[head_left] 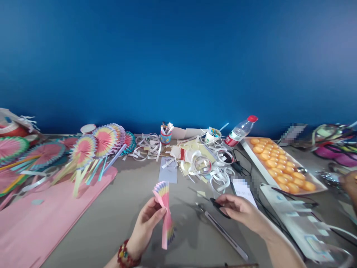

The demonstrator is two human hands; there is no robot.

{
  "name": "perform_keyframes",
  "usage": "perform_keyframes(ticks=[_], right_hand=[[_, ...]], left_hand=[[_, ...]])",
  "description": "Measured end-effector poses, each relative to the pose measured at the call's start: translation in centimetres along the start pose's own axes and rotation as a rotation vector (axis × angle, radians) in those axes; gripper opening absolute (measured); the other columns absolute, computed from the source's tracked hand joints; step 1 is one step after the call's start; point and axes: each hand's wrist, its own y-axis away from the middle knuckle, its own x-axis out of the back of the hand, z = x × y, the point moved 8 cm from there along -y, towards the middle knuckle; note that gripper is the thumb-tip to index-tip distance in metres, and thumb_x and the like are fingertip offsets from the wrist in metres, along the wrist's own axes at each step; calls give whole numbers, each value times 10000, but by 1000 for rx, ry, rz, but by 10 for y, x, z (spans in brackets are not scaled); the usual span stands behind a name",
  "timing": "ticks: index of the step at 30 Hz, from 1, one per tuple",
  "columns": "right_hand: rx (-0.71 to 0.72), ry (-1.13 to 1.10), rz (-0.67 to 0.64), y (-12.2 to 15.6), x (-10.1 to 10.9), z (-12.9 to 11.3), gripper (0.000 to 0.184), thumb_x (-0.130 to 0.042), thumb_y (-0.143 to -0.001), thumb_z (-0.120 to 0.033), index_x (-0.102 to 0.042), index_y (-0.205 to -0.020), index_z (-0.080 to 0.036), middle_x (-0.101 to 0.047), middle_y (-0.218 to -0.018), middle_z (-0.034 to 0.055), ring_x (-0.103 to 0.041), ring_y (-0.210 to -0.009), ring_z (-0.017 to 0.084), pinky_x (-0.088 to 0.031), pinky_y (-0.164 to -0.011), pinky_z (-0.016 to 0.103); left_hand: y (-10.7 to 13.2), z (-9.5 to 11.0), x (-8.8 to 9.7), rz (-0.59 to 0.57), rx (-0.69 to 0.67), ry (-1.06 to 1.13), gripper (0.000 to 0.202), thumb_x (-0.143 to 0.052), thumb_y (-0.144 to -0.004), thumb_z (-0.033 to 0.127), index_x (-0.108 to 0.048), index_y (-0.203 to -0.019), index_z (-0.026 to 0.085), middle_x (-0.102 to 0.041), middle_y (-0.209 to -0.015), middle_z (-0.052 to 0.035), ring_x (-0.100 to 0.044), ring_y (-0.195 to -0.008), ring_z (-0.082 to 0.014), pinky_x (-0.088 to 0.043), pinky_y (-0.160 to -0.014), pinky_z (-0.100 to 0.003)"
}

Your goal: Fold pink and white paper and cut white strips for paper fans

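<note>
My left hand [147, 219] pinches a folded, pleated paper strip [166, 223] at its middle. The strip is pink, yellow and purple, and its two ends spread out like small fans. My right hand [240, 212] is closed on the black handle of a pair of scissors [220, 208], whose thin blades point left, low over the table. Just below it lies a long grey utility knife [224, 234]. Finished round paper fans [104, 141] with coloured strip handles are piled at the left.
Pink paper sheets [55, 219] cover the left front. White paper strips [220, 175] lie tangled mid-table near a pen cup [165, 137] and a tilted bottle [240, 131]. At the right are a box of orange balls [279, 163], a white power strip [295, 223] and another person's hand [350, 188].
</note>
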Motion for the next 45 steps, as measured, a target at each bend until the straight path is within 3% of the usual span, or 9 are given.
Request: perform_keyframes(ticks=[6,9,13,20,23,25,30,38,45], right_hand=[[106,-473,-139,-3,-79,-27,438,-739,-744,-522,-685,-1004,-174,-649,-891,81,-571,-665,151,-472,-650,292],[200,-448,-76,-11,-110,-45,407,-763,-708,-529,-663,-868,-168,-625,-798,55,-550,-647,151,-445,-580,260],[317,-300,32,-19,-132,-66,408,-824,-661,-386,-652,-974,-188,-635,-824,31,-579,-730,176,-471,-658,270],[361,-229,184,-14,-137,-87,167,-717,-741,-249,-606,-849,-188,-636,-777,8,-563,-669,144,-456,-626,234],[372,-163,192,-12,-139,-89,114,-669,-753,-231,-582,-813,-188,-608,-710,-13,-517,-588,120,-428,-570,220],[365,-136,188,-12,-142,-86,114,-658,-738,-210,-570,-808,-190,-588,-681,-27,-494,-567,113,-408,-550,213],[338,-131,151,-15,-150,-79,103,-640,-754,-221,-579,-829,-187,-595,-697,-21,-487,-583,116,-397,-557,214],[309,-105,59,-7,-148,-56,171,-651,-810,-336,-584,-826,-179,-585,-727,0,-508,-622,133,-420,-590,230],[302,-112,180,-1,-148,-55,251,-707,-734,-321,-575,-907,-195,-564,-757,-9,-525,-682,151,-440,-648,241]], left_hand=[[2,1,-9,-94,-9,14,251,-717,-840,320,-684,-1045,178,-658,-934,-52,-588,-827,-150,-479,-833,-271],[2,4,-15,-124,-38,-48,185,-705,-851,324,-679,-946,167,-641,-853,-29,-573,-768,-129,-478,-792,-242],[3,6,-16,-134,-80,-166,175,-680,-871,333,-661,-903,162,-632,-836,-24,-570,-778,-131,-473,-768,-221],[6,6,-16,-184,-177,-336,179,-639,-900,328,-649,-908,150,-650,-898,-62,-587,-846,-168,-479,-805,-252],[7,11,-17,-176,-204,-327,210,-638,-901,322,-635,-1050,174,-654,-992,-75,-598,-934,-191,-476,-870,-278],[6,17,-16,-132,-223,-287,238,-634,-903,328,-614,-1095,187,-653,-1011,-74,-607,-934,-191,-485,-864,-281],[4,31,-11,22,-277,-308,173,-662,-880,325,-630,-848,158,-635,-822,-36,-584,-770,-142,-483,-732,-215],[-2,25,2,127,-189,-105,218,-682,-866,351,-566,-820,172,-568,-736,24,-491,-631,-77,-450,-652,-174],[0,27,4,144,-231,-221,229,-651,-882,384,-584,-845,169,-585,-753,9,-518,-651,-99,-460,-665,-198]])
